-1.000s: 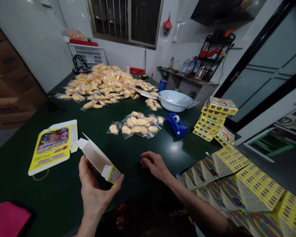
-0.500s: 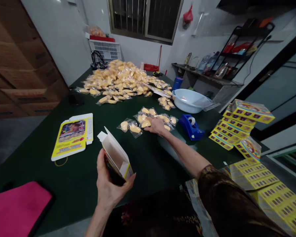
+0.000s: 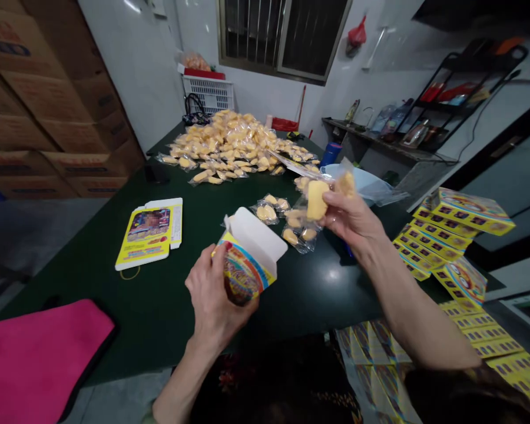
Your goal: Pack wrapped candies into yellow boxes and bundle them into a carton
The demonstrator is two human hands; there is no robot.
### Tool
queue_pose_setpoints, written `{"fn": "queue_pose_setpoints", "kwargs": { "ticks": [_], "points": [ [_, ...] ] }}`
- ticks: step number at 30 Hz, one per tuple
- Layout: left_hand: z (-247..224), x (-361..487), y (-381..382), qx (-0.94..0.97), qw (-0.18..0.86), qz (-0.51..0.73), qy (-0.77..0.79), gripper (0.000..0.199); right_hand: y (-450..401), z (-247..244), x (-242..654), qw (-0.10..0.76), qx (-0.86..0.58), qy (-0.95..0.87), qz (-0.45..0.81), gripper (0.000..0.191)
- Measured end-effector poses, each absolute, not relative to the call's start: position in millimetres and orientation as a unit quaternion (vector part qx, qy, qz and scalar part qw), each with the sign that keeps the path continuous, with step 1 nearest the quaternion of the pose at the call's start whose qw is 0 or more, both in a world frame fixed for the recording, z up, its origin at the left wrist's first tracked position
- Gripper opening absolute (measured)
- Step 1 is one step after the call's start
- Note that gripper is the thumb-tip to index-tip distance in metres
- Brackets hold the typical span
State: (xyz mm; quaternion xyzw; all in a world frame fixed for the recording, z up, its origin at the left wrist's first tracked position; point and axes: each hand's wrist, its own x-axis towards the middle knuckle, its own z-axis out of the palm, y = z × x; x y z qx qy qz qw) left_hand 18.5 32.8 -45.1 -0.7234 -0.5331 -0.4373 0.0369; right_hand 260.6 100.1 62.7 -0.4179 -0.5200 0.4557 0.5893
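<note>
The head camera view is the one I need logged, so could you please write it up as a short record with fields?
Left hand: holding an open box, flap up
Left hand position: near side of the dark green table
Right hand: gripping wrapped yellow pieces, raised off the table
Small group: more wrapped pieces, beyond the box
Large pile: wrapped pieces heaped at the far end
Left side: flattened carton; pink item nearer
Right side: stacked yellow boxes
Box contents: cannot tell
</note>
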Motion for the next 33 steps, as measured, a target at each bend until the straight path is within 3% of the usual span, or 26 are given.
{"fn": "queue_pose_setpoints", "kwargs": {
  "ticks": [4,10,16,25,29,33],
  "points": [
    [-36,33,26,-0.746,0.054,-0.381,-0.543,0.091,58,71,229,0.580,-0.398,-0.524,0.480,0.036],
    [-36,38,18,-0.741,0.086,-0.351,-0.566,0.086,40,67,215,0.660,-0.376,-0.491,0.427,0.025],
    [-33,43,14,-0.757,0.092,-0.346,-0.546,0.084,24,68,213,0.681,-0.380,-0.500,0.378,0.024],
    [-43,42,4,-0.773,0.074,-0.405,-0.482,0.085,42,43,224,0.425,-0.577,-0.661,0.222,0.028],
    [-42,44,5,-0.755,0.063,-0.388,-0.524,0.085,41,50,222,0.391,-0.580,-0.684,0.210,0.039],
    [-41,41,7,-0.749,0.057,-0.392,-0.531,0.085,39,51,223,0.375,-0.567,-0.716,0.161,0.028]
  ]
}}
